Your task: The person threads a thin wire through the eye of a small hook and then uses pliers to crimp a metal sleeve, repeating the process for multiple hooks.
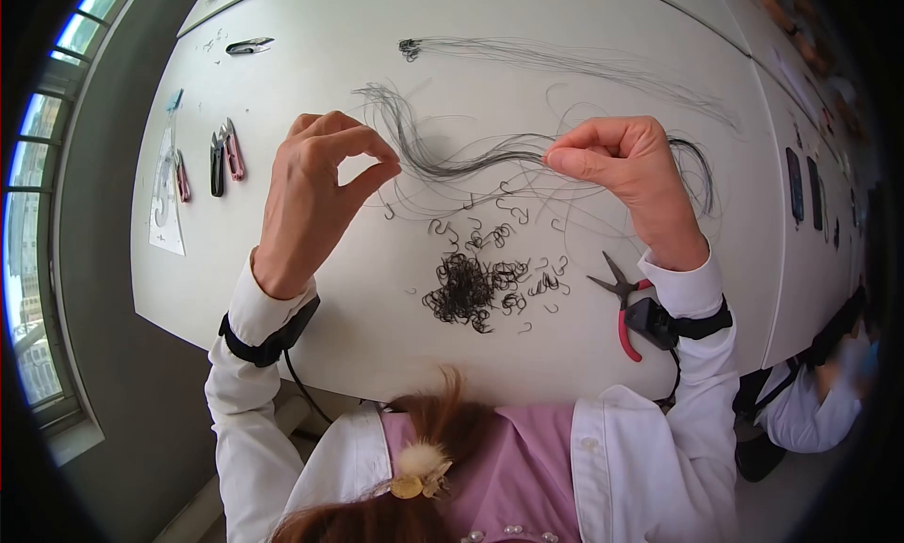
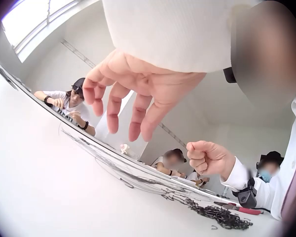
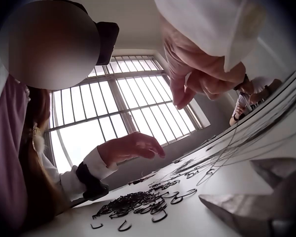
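Note:
My left hand [image 1: 325, 180] is raised left of the dark strands [image 1: 452, 173], its thumb and index tips close together; the left wrist view shows that hand's fingers [image 2: 113, 111] loosely bent and apart, nothing visible between them. The thumb and index of my right hand [image 1: 626, 171] pinch at the right part of the bundle, seemingly on a fine strand, with the other fingers curled. In the right wrist view the right hand [image 3: 200, 74] is above the table. Below both hands lies a pile of small dark hooks [image 1: 463, 289], with several scattered around it.
Red-handled pliers [image 1: 623, 298] lie beside the right wrist. Another strand bundle [image 1: 565, 61] stretches across the back of the table [image 1: 377, 355]. At the left are small snips [image 1: 250, 47], more cutters [image 1: 218, 162] and a clear set square [image 1: 166, 204]. Other people sit beyond the table.

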Tool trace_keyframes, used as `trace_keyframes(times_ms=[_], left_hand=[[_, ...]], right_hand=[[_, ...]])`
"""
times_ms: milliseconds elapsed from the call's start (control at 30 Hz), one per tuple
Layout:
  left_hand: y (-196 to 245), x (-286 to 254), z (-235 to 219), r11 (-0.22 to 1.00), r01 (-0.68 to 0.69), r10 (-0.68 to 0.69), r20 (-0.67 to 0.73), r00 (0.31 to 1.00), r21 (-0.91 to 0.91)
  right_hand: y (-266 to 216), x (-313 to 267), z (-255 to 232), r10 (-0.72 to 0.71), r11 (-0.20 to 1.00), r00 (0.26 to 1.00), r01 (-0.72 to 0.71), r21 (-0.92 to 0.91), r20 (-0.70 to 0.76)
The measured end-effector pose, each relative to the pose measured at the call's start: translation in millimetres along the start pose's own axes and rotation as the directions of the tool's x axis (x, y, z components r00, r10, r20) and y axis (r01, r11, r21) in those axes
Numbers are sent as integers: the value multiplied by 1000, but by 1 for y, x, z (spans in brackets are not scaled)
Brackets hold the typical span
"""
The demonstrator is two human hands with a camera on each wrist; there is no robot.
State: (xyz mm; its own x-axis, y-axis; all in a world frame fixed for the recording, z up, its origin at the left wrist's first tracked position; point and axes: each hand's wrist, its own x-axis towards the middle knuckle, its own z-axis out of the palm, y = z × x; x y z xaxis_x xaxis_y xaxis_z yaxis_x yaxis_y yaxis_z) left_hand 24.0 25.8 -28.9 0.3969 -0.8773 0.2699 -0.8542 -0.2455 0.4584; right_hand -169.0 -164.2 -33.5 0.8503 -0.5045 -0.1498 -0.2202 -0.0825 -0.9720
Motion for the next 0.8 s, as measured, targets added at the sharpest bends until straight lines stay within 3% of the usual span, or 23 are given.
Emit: trace_keyframes(times_ms=[67, 100, 167, 200, 300, 367, 433, 500, 633, 800], left_hand=[[0, -8, 6, 975, -129, 128, 18, 992, 180], [0, -11, 8, 977, -119, 116, 28, 993, 178], [4, -12, 10, 992, -120, 124, 154, 980, -36], [13, -12, 7, 987, -20, 49, 178, 983, -162], [26, -15, 9, 961, 19, 10, 106, 994, -277], [34, -20, 8, 959, -26, 93, 228, 969, -282], [41, -23, 13, 935, -212, 306, 342, 889, -286], [51, -27, 23, 925, -227, 345, 428, 835, -304], [50, -29, 38, 911, -310, 406, 467, 785, -272], [45, -30, 42, 902, -330, 425, 449, 786, -277]], right_hand=[[3, 0, -6, -43, 999, 999, 43, 18, -15], [4, 0, -6, -93, 995, 995, 94, 34, -37], [0, -2, -9, -111, 994, 993, 110, -14, -44], [1, -1, -11, -125, 992, 990, 127, 26, -72], [1, 0, -13, -138, 987, 986, 145, 65, -95], [-4, -2, -12, -200, 978, 980, 200, 66, -4], [-9, -5, -10, -176, 984, 984, 176, 39, 15], [-10, -6, -8, -158, 987, 987, 158, 7, 36], [-9, -7, -5, -118, 993, 991, 118, 13, 62], [-9, -6, -5, -89, 996, 993, 91, -20, 82]])
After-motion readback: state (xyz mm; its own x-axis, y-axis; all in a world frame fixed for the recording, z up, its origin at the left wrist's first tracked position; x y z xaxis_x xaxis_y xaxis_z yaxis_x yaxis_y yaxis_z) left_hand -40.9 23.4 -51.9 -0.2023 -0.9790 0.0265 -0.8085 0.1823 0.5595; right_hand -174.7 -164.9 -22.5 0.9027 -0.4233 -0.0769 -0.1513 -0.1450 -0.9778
